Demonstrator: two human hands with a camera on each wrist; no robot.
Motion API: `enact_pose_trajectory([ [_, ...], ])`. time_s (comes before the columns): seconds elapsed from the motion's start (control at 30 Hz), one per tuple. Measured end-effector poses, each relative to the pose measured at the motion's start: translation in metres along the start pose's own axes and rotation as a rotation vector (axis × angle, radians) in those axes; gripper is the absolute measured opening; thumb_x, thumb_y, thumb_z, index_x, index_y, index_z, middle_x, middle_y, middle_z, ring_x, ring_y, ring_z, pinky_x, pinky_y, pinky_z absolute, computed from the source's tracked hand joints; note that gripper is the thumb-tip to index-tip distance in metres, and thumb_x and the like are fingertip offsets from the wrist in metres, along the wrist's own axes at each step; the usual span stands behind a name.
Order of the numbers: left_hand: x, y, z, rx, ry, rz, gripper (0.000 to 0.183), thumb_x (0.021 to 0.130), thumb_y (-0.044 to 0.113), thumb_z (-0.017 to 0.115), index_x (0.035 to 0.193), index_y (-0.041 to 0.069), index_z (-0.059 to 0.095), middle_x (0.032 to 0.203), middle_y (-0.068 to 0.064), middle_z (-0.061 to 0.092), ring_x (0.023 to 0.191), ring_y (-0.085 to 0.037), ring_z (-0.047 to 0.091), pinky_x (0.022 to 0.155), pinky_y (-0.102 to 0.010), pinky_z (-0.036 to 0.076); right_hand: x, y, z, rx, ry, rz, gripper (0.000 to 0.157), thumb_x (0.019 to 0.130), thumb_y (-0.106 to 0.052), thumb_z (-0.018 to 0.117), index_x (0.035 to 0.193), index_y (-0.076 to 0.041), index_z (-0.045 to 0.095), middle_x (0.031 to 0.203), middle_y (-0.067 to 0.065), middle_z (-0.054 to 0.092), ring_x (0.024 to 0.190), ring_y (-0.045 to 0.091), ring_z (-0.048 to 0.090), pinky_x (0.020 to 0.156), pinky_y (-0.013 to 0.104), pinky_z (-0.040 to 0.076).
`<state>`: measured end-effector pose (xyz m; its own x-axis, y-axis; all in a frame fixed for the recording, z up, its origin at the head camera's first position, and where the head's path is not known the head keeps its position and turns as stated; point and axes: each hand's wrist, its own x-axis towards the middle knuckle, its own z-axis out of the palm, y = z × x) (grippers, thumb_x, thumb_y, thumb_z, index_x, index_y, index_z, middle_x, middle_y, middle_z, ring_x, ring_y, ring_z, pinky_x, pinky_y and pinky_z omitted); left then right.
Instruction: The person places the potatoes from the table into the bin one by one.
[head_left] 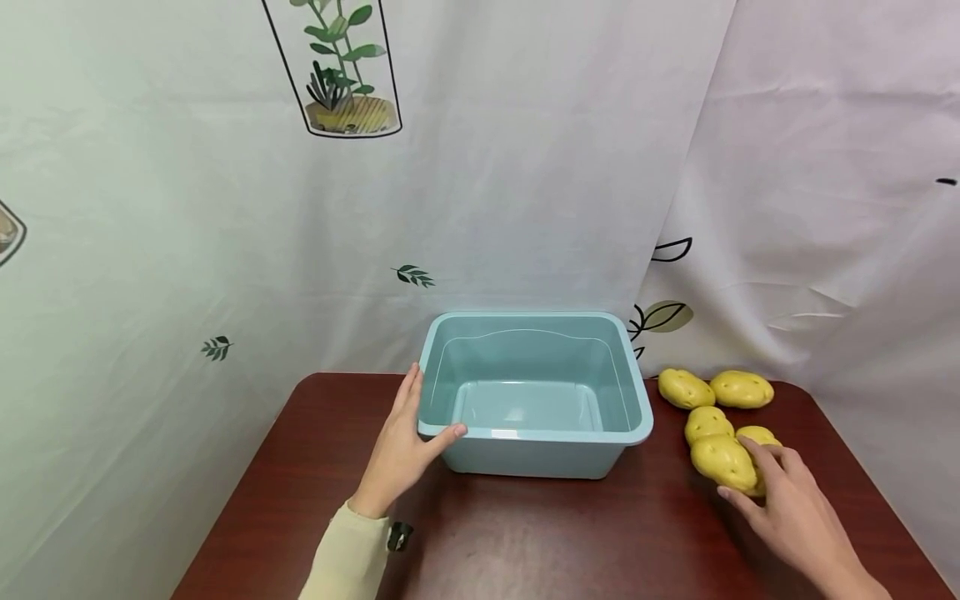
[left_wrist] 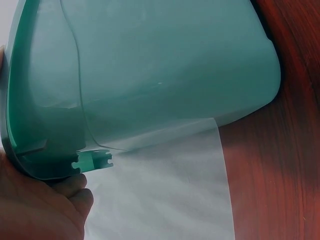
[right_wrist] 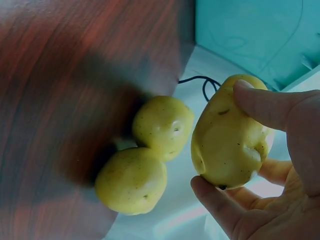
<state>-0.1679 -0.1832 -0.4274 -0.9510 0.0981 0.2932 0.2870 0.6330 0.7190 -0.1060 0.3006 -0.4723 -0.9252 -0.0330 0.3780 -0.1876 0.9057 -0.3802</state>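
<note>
My left hand (head_left: 401, 454) grips the near left corner of a pale blue plastic basin (head_left: 525, 457), its thumb over the front rim and its fingers along the left side. In the left wrist view, the curled fingertips (left_wrist: 75, 192) lie beside the basin's rim and outer wall (left_wrist: 175, 65). At the right of the table, my right hand (head_left: 798, 504) holds a yellow potato (right_wrist: 227, 137) between thumb and fingers. Several more potatoes (head_left: 741, 389) lie close around it. Two potatoes (right_wrist: 132, 180) touch each other in the right wrist view.
The basin stands on a dark red-brown wooden table (head_left: 525, 533), near its back edge. A pale curtain (head_left: 525, 192) printed with plants hangs right behind it. A thin dark cable (right_wrist: 200, 78) shows behind the held potato in the right wrist view.
</note>
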Motion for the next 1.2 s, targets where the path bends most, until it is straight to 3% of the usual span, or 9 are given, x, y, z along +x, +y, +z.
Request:
enact_pose_trajectory([
  [0.87, 0.0, 0.001, 0.002, -0.008, -0.001, 0.0, 0.107, 0.085, 0.048, 0.079, 0.161, 0.008, 0.016, 0.168, 0.004, 0.009, 0.15, -0.027, 0.025, 0.11, -0.057, 0.035, 0.014, -0.013, -0.009, 0.045, 0.087, -0.024, 0.078, 0.071, -0.012, 0.089, 0.138, 0.002, 0.052, 0.121, 0.029, 0.049, 0.107, 0.045, 0.049, 0.073, 0.063, 0.041],
  [1.2, 0.0, 0.0, 0.001, -0.001, 0.003, 0.002, 0.108, 0.084, 0.051, 0.078, 0.161, 0.008, 0.016, 0.168, 0.004, 0.009, 0.15, -0.027, 0.026, 0.11, -0.056, 0.035, 0.02, -0.019, -0.012, 0.047, 0.111, -0.039, 0.078, 0.072, -0.01, 0.088, 0.139, 0.002, 0.052, 0.12, 0.029, 0.049, 0.106, 0.045, 0.048, 0.072, 0.063, 0.041],
])
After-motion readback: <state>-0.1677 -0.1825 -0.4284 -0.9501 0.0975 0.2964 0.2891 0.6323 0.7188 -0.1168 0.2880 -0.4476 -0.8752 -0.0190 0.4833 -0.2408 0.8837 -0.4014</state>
